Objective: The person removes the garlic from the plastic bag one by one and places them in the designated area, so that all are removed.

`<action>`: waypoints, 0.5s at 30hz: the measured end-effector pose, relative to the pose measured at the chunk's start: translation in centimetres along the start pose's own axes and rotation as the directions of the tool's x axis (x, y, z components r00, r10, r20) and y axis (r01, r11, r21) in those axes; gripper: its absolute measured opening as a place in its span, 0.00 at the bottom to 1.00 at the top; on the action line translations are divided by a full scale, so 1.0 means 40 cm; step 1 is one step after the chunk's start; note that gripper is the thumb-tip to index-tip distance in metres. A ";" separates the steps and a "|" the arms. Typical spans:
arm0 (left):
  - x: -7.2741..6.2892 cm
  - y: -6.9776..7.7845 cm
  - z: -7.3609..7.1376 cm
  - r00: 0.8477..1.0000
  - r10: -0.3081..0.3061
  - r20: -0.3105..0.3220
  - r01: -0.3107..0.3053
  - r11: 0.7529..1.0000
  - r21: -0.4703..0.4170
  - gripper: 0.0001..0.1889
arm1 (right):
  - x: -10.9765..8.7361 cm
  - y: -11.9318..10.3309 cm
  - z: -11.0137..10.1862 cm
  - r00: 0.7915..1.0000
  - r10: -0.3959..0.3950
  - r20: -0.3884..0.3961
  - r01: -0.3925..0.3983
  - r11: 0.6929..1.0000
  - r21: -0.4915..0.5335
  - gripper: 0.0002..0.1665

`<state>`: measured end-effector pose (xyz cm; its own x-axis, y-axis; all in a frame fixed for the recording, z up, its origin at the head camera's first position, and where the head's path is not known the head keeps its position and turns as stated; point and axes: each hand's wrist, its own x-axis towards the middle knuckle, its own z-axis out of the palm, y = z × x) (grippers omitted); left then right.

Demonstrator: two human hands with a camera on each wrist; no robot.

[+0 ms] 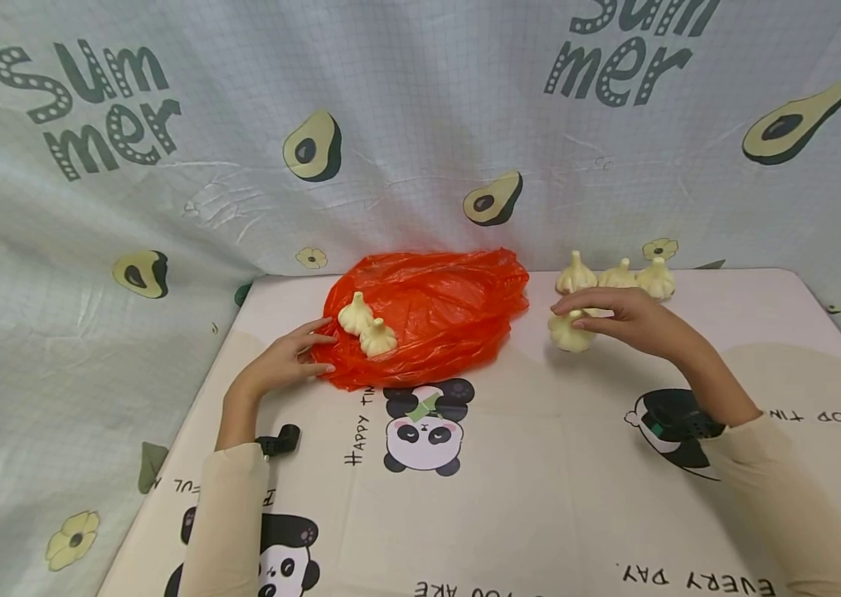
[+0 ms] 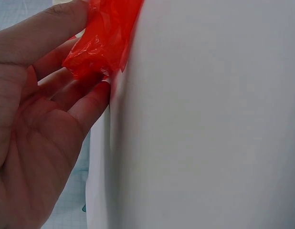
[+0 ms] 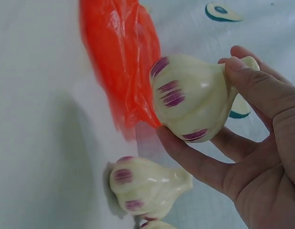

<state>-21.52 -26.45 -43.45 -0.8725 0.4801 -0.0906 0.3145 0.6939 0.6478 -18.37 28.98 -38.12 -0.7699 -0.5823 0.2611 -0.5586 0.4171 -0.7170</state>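
Note:
My right hand [image 1: 637, 319] pinches a garlic bulb [image 1: 568, 333] by its stem, above the table. Purple streaks mark the pale bulb [image 3: 190, 98] in the right wrist view, and one fingertip reaches its underside. A crumpled red plastic bag [image 1: 443, 311] lies at the back of the table. At its left end my left hand [image 1: 279, 362] grips the edge, thumb on one side and fingers on the other. Two garlic bulbs [image 1: 378, 338] lie side by side at that end, close to the left fingertips.
Behind my right hand, several garlic bulbs [image 1: 656, 280] stand in a row near the table's back edge. A light cloth with panda prints [image 1: 424, 444] covers the table [image 1: 495, 497]. A printed curtain [image 1: 405, 133] hangs directly behind it.

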 end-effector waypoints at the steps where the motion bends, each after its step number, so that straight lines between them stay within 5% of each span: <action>1: 0.000 0.000 0.000 1.000 0.000 -0.001 0.000 1.000 0.000 0.28 | -0.003 -0.001 -0.002 1.000 0.010 -0.002 -0.010 1.000 -0.005 0.20; 15: -0.003 0.002 0.001 1.000 -0.013 -0.001 0.013 1.000 -0.003 0.28 | -0.037 -0.010 -0.029 0.989 0.136 -0.064 -0.141 0.986 -0.093 0.18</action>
<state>-21.38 -26.44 -43.44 -0.8770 0.4705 -0.0976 0.3023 0.6981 0.6490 -17.36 30.47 -37.46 -0.8568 -0.4742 0.2026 -0.4706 0.5585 -0.6831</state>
